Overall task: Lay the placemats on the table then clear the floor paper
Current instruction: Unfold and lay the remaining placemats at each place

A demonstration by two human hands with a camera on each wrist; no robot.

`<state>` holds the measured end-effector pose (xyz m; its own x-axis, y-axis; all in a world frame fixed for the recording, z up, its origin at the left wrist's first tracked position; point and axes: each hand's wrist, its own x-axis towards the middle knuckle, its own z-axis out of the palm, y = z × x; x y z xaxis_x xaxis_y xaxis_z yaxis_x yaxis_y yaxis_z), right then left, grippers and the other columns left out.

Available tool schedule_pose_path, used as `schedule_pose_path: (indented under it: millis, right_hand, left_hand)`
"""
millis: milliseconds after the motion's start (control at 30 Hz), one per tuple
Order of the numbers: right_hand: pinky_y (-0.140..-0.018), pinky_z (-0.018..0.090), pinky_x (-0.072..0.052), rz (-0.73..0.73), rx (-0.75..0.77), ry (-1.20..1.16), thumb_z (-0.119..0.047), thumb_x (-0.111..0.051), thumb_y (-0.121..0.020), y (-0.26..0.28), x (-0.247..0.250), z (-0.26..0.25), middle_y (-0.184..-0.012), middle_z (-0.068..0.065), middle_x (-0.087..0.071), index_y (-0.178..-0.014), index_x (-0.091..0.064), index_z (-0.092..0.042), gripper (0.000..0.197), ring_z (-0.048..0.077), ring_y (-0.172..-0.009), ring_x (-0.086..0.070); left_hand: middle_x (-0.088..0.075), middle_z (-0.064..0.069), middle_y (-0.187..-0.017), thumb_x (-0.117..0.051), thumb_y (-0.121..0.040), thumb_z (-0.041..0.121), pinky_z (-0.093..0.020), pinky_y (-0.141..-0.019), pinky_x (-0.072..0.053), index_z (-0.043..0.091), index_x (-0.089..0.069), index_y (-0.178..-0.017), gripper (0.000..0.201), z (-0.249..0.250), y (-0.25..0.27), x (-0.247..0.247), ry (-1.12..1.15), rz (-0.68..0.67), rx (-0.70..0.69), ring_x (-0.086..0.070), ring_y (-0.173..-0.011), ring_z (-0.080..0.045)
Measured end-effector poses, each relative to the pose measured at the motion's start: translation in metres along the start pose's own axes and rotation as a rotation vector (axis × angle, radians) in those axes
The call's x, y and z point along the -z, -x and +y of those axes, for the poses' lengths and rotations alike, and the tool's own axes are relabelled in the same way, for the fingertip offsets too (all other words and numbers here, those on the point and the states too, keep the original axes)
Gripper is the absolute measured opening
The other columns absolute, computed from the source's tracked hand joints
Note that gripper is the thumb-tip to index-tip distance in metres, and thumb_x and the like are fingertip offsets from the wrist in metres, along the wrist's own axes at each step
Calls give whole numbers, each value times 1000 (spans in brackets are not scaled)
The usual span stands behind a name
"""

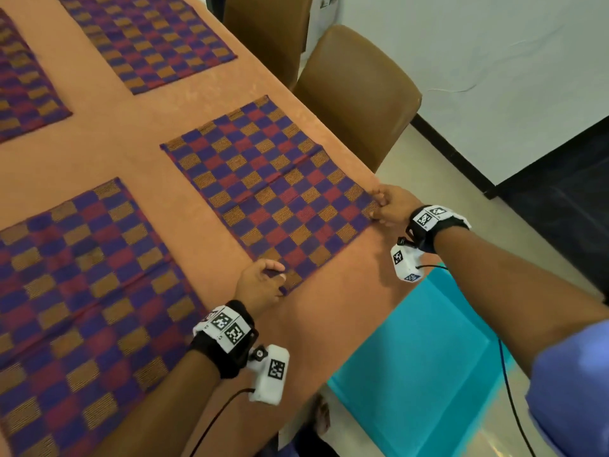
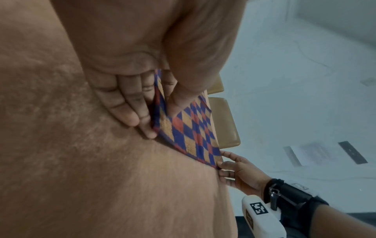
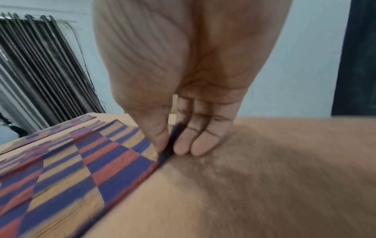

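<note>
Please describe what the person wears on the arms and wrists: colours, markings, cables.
Each wrist carries a black strap: left wrist strap, right wrist strap. White blocks with black square code markers sit on top. Below each hangs a white camera unit, also marked, with a thin black cable. A lavender short sleeve covers the right upper arm.

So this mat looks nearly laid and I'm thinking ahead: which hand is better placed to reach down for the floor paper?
Right hand, likely: it pinches the placemat corner at the table edge, nearest the floor.
</note>
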<state>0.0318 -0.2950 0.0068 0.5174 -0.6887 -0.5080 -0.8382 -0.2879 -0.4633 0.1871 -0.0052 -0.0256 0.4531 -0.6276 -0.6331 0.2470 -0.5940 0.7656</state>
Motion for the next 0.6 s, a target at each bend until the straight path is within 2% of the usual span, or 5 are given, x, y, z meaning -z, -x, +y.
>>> schedule_pose_path:
  millis: [133,267,333,433,600]
  right_hand:
    - [-81,34,-54,219,-10,0,-15,-69,-81,9,-17,17,-96,3,-72,-100,-69,-23,20,26,-91,-67]
    - [-64,32,-55,314,-41,-47,-18,-69,-78,21,-23,26,-78,1,-71,-81,-72,-20,5,26,-81,-67]
    - [-65,25,-47,344,-67,-64,-23,-68,-81,30,-24,35,-92,-3,-72,-92,-71,-24,11,26,-89,-67]
    - [-75,28,-42,452,-72,0,-30,-53,-88,51,-28,50,-117,-1,-66,-118,-62,-31,31,24,-95,-62]
    - [-67,33,-56,497,108,53,-37,-42,-82,102,-67,48,-90,-19,-65,-85,-65,-42,23,9,-76,-62]
  left_hand:
    - [-60,-17,-77,-55,-91,-2,-17,-40,-46,12,-58,-79,18,2,7,-18,-33,55,5,-63,-45,-10]
    - [-60,-16,-78,-60,-89,6,-30,-52,-54,15,-61,-81,13,0,19,-29,-123,130,-28,-64,-55,-22]
    - [-62,-5,-73,-64,-86,16,-33,-70,-54,18,-64,-88,3,-1,34,-37,-354,122,-79,-64,-66,-23]
    - [-60,6,-86,-62,-86,22,-21,-78,-40,24,-64,-103,17,-10,61,-49,-613,41,-131,-56,-82,-15]
    - [-61,1,-103,-59,-84,25,-31,-87,-47,27,-68,-104,22,-43,113,-53,-835,75,-201,-59,-99,-22]
